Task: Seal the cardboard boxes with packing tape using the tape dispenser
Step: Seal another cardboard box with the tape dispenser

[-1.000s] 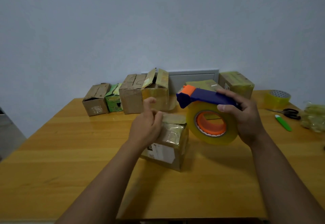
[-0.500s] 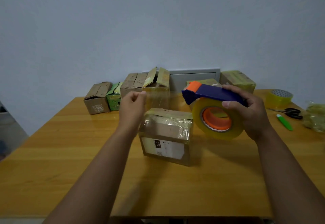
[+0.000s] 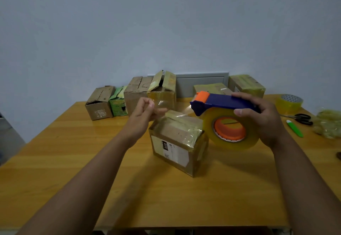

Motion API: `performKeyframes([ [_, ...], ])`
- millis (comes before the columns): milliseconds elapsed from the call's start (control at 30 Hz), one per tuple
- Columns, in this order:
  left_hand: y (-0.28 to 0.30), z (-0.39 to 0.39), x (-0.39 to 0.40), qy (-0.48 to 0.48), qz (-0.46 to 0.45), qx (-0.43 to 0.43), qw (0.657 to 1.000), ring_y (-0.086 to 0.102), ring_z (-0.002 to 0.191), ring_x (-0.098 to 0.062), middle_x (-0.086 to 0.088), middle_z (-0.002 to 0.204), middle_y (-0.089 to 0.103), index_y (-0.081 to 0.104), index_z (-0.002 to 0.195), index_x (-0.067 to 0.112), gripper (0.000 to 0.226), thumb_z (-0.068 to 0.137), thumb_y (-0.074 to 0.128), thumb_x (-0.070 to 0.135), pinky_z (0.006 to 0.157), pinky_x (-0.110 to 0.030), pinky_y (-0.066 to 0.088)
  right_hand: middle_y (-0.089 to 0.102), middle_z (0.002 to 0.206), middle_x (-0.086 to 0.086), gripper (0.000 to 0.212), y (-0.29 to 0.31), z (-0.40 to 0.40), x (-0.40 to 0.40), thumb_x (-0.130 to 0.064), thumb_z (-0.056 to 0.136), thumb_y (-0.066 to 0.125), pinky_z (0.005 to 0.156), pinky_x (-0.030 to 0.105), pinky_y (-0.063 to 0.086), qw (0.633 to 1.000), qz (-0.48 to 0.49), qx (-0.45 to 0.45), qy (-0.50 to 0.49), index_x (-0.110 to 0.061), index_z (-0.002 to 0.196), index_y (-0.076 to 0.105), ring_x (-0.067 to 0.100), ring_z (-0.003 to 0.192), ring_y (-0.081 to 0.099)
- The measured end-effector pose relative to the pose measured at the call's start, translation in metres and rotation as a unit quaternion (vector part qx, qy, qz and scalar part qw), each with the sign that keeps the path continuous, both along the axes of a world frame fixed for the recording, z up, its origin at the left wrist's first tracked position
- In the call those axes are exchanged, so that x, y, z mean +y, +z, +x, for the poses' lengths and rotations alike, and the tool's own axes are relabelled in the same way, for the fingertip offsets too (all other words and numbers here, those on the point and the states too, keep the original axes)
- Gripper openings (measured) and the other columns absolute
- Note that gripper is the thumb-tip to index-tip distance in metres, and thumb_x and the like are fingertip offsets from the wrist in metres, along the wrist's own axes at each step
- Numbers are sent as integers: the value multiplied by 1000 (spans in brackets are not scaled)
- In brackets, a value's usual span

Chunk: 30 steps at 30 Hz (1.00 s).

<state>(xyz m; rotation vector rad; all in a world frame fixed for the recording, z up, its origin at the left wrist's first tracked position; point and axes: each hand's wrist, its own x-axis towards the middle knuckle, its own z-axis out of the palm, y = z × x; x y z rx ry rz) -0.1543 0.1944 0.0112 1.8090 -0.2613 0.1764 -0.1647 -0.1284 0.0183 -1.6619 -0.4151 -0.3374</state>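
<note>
At table centre the cardboard box (image 3: 178,142) is set, its long axis running left to right beneath both hands. The tape dispenser (image 3: 227,118) is gripped above its right end by the right hand (image 3: 262,118). The tape strip (image 3: 166,108), stretched along that axis, is pinched by the left hand (image 3: 143,115).

Roughly seven boxes (image 3: 178,143), two tape rolls (image 3: 233,129).

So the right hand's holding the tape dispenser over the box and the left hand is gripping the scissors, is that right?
Not quite. The head view shows the left hand pinching the pulled-out tape end, not the scissors, which lie untouched on the table. The right hand does hold the tape dispenser over the box.
</note>
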Motion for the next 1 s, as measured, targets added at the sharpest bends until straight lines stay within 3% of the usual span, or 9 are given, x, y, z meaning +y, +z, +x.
performKeyframes([
  [133, -17, 0, -4, -4, 258, -45, 965, 67, 87, -16, 2, 102, 73, 30, 109, 34, 22, 99, 37, 53, 76, -44, 54, 70, 110, -8, 40, -1, 0, -4, -15, 73, 70, 70, 22, 54, 999, 49, -1, -2, -31, 109, 72, 13, 94, 67],
  [267, -24, -4, -8, 46, 304, -100, 946, 64, 83, -10, 16, 104, 62, 23, 119, 30, 33, 98, 35, 53, 70, -34, 52, 70, 103, -8, 38, 6, -2, -19, -8, 77, 71, 73, 25, 57, 998, 59, -13, -30, -29, 108, 71, 16, 93, 66],
  [400, -31, -5, -17, 98, 263, -130, 951, 63, 78, -17, 5, 90, 67, 21, 111, 35, 22, 99, 28, 52, 64, -38, 50, 67, 114, -3, 41, 5, -4, -14, -19, 70, 70, 68, 22, 54, 1000, 24, -5, 1, -33, 109, 72, 13, 93, 66],
  [500, -22, -8, -30, 106, 205, -95, 968, 65, 82, -22, -10, 92, 70, 26, 110, 34, 23, 99, 26, 54, 70, -46, 52, 65, 117, -3, 41, 0, -4, -5, -22, 70, 69, 67, 22, 54, 999, 36, 5, 8, -35, 109, 72, 11, 92, 66],
  [633, 0, -1, -31, 124, 86, -34, 988, 64, 88, -14, -1, 94, 69, 44, 105, 23, 33, 101, 29, 53, 74, -37, 50, 64, 117, -3, 40, -3, -4, -6, -25, 71, 69, 66, 24, 55, 999, 27, 16, 7, -39, 108, 72, 14, 93, 66],
  [733, 14, 10, -16, 140, -10, 0, 990, 63, 80, -18, -4, 87, 67, 54, 90, 14, 21, 101, 46, 30, 74, -34, 52, 63, 120, -3, 41, -4, -3, -10, -26, 71, 70, 67, 25, 56, 999, 21, 23, 4, -39, 110, 71, 14, 95, 66],
  [1000, 25, 28, 9, 70, -49, 103, 991, 53, 61, -13, 0, 65, 58, 62, 84, 5, 16, 93, 63, 18, 63, -28, 48, 63, 113, -21, 46, 1, -6, -6, -27, 68, 71, 68, 19, 54, 999, -35, 35, 10, -35, 113, 69, 1, 96, 64],
])
